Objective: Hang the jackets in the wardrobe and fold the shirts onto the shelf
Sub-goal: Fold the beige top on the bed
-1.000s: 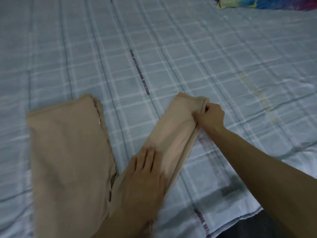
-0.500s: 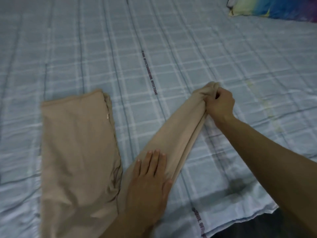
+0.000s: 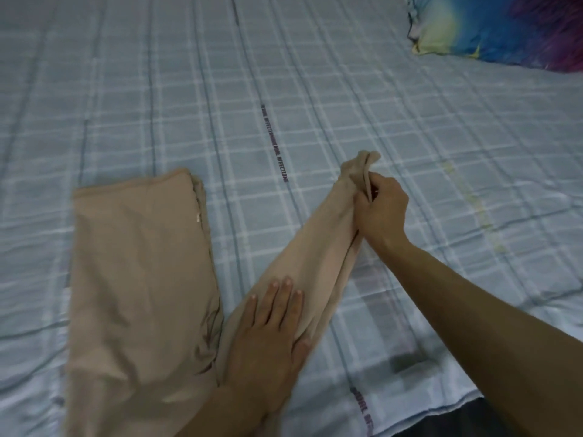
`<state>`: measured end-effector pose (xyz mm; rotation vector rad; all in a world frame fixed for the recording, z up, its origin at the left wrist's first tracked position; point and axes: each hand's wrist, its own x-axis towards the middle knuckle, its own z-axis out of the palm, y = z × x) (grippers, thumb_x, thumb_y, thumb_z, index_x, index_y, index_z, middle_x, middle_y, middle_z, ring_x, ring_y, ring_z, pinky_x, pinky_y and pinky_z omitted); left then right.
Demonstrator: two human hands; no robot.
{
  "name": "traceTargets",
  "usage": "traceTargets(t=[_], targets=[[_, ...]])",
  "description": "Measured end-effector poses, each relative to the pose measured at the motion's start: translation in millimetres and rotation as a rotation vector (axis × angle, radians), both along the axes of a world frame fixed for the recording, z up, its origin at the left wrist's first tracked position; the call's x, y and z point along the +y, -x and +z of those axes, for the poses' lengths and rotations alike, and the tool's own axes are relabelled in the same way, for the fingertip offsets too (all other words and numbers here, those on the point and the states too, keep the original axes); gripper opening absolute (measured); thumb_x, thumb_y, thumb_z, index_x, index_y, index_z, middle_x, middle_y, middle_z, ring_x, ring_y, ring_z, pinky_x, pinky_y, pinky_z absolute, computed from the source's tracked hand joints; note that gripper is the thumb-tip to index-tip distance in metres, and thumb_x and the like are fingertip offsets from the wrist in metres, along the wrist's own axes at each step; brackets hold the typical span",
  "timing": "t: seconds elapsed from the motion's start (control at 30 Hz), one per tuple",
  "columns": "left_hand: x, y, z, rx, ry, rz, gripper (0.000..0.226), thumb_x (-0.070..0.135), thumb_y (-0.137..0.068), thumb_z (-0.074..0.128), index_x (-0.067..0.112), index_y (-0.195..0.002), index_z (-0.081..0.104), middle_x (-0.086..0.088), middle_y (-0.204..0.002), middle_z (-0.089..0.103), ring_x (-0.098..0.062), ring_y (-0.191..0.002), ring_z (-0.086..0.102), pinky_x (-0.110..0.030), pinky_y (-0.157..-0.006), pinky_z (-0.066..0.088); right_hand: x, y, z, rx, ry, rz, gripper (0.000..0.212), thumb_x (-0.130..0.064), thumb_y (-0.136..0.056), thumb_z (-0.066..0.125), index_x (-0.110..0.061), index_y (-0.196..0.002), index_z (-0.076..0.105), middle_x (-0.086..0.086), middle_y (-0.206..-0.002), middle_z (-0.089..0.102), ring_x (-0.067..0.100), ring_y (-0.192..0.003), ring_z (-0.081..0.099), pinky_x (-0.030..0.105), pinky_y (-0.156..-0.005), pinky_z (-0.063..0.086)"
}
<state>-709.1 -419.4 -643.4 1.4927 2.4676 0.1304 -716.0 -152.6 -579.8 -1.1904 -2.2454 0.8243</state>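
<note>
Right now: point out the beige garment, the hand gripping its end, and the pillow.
beige garment (image 3: 138, 279), head view, flat folded panel on the left.
right hand (image 3: 383, 209), head view, back of the hand gripping the bunched end.
pillow (image 3: 492, 26), head view, blue part of its cover.

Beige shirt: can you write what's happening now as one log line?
step: folding sleeve | left hand: presses beige shirt flat | right hand: grips sleeve end, lifted | surface: checked bedsheet
</note>
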Motion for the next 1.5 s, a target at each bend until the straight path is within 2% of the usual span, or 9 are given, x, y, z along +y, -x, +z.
traceTargets(t=[0.3,0.47,0.6,0.83,1.0,1.13,1.23,1.33,1.5], targets=[[-47,-12,16,0.084,-0.101,0.119,0.069,0.050,-0.079,0.044,0.005,-0.128,0.065,-0.016,-0.137,0.058,-0.032,-0.124,0.059,-0.049,-0.100,0.034,-53,69,56,0.178,-0.035,0.126,0.019,-0.007,-0.093,0.051,-0.011,-0.094,0.069,0.017,-0.095,0.059,0.008,-0.075,0.050,0.006,-0.069,0.041],[-69,1,31,0.063,-0.091,0.301,0.070,0.049,-0.081,0.043,-0.002,-0.126,0.064,-0.021,-0.134,0.060,-0.038,-0.123,0.058,-0.049,-0.098,0.036,-95,117,65,0.178,-0.049,0.205,0.039,-0.001,-0.093,0.049,-0.019,-0.121,0.067,0.012,-0.098,0.058,0.014,-0.080,0.057,0.009,-0.069,0.044],[-103,0,23,0.000,0.004,0.274,0.066,0.052,-0.090,0.034,0.004,-0.117,0.071,-0.016,-0.129,0.063,-0.032,-0.114,0.065,-0.044,-0.095,0.038,-128,147,67,0.153,-0.035,0.233,0.037,-0.002,-0.094,0.048,-0.019,-0.122,0.067,0.013,-0.101,0.057,0.017,-0.080,0.058,0.020,-0.073,0.051],[-119,9,20,-0.116,-0.051,0.221,0.066,0.049,-0.071,0.052,0.016,-0.125,0.068,-0.008,-0.136,0.060,-0.026,-0.123,0.060,-0.043,-0.100,0.036,-192,187,50,0.079,-0.059,0.274,0.043,0.003,-0.087,0.048,-0.017,-0.122,0.064,0.003,-0.102,0.048,0.005,-0.078,0.048,0.010,-0.070,0.039],[-140,37,29,-0.199,-0.323,0.399,0.056,0.044,-0.095,0.038,0.006,-0.127,0.065,-0.013,-0.138,0.057,-0.032,-0.126,0.056,-0.039,-0.106,0.033,-231,213,27,-0.078,0.157,0.448,0.038,-0.002,-0.085,0.058,-0.012,-0.121,0.067,0.008,-0.107,0.068,0.021,-0.100,0.064,0.015,-0.088,0.042],[-162,83,37,-0.172,-0.462,0.564,0.060,0.034,-0.094,0.034,-0.005,-0.135,0.054,-0.020,-0.145,0.049,-0.037,-0.136,0.044,-0.046,-0.110,0.031,-237,204,13,-0.254,0.407,0.778,0.033,-0.014,-0.097,0.055,-0.015,-0.130,0.058,-0.003,-0.120,0.059,0.010,-0.114,0.054,0.025,-0.102,0.043],[-166,119,41,-0.196,-0.359,0.553,0.061,0.038,-0.099,0.026,0.005,-0.150,0.036,-0.013,-0.160,0.028,-0.027,-0.149,0.023,-0.037,-0.122,0.018,-226,185,6,-0.153,0.222,0.770,0.035,-0.007,-0.100,0.045,-0.011,-0.132,0.057,0.000,-0.132,0.058,0.010,-0.122,0.051,0.014,-0.102,0.038],[-162,153,37,-0.320,-0.347,0.549,0.057,0.044,-0.104,0.026,0.030,-0.157,0.013,0.000,-0.166,0.003,-0.016,-0.152,0.005,-0.028,-0.120,0.008,-218,160,-5,-0.232,-0.020,0.815,0.037,-0.011,-0.101,0.043,-0.009,-0.137,0.053,0.009,-0.139,0.054,0.024,-0.128,0.049,0.030,-0.108,0.037],[-126,205,34,-0.660,-0.508,0.713,0.057,0.035,-0.099,0.053,0.036,-0.152,0.031,-0.007,-0.150,0.039,-0.019,-0.131,0.045,-0.035,-0.109,0.038,-216,120,-46,-0.506,-0.217,0.870,0.059,-0.038,-0.104,0.036,-0.009,-0.153,0.025,0.015,-0.162,0.016,0.032,-0.149,0.012,0.042,-0.121,0.015]])
